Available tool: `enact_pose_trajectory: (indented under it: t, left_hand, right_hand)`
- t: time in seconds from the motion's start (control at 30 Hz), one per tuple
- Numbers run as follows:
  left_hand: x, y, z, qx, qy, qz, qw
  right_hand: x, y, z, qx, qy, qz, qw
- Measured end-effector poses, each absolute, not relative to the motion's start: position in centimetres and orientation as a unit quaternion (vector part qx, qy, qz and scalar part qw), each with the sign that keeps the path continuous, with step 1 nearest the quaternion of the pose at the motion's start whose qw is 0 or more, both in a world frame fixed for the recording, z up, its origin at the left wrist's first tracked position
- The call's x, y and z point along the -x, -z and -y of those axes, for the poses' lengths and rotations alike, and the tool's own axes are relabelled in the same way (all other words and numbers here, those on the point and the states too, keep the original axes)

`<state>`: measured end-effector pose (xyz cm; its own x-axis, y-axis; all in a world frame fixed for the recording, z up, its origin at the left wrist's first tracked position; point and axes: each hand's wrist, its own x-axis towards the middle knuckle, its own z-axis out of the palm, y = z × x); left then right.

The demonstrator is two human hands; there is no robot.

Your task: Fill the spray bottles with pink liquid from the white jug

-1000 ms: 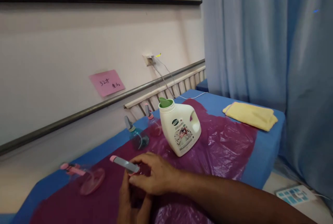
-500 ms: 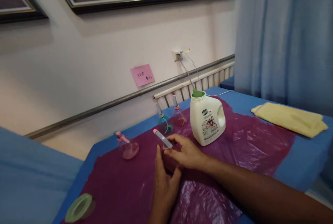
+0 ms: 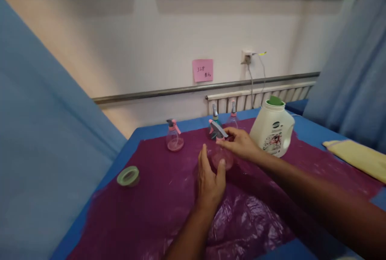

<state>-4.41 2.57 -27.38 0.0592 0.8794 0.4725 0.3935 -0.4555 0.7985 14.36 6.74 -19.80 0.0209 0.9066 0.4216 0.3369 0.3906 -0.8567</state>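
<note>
A clear spray bottle (image 3: 222,158) with pink liquid and a grey-and-pink trigger head stands between my hands. My left hand (image 3: 209,183) cups the lower body of the bottle, thumb in front and fingers along its left side. At the neck, just under the trigger, my right hand (image 3: 241,144) has its thumb and fingers closed around the pink collar. Behind them are a teal spray bottle (image 3: 216,123), partly hidden, and another clear spray bottle (image 3: 233,121). Farther left stands one more spray bottle (image 3: 175,141) with pink liquid at its bottom.
A cream jug (image 3: 271,131) with a green spout stands right of my hands. A green ring-shaped cap (image 3: 128,176) lies on the left of the purple plastic sheet (image 3: 163,195). Yellow cloth (image 3: 358,155) lies at the right. Blue curtains (image 3: 45,131) hang on both sides.
My view has turned left and levelled, so everything sits differently in the picture. Both hands stay at the same spray bottle, whose pink-filled body now shows more between them.
</note>
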Motion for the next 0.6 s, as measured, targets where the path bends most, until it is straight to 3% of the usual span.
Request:
enact_pose_trajectory:
  t: [0.23, 0.6]
  left_hand:
    - [4.1, 25.7, -1.7, -0.671, -0.570, -0.424, 0.211]
    - [3.4, 25.7, -1.1, -0.663, -0.582, -0.417, 0.216]
  right_hand:
    - [-10.6, 17.7, -13.9, 0.555, -0.157, 0.654, 0.489]
    - [-4.7, 19.5, -21.5, 0.640, -0.119, 0.634, 0.417]
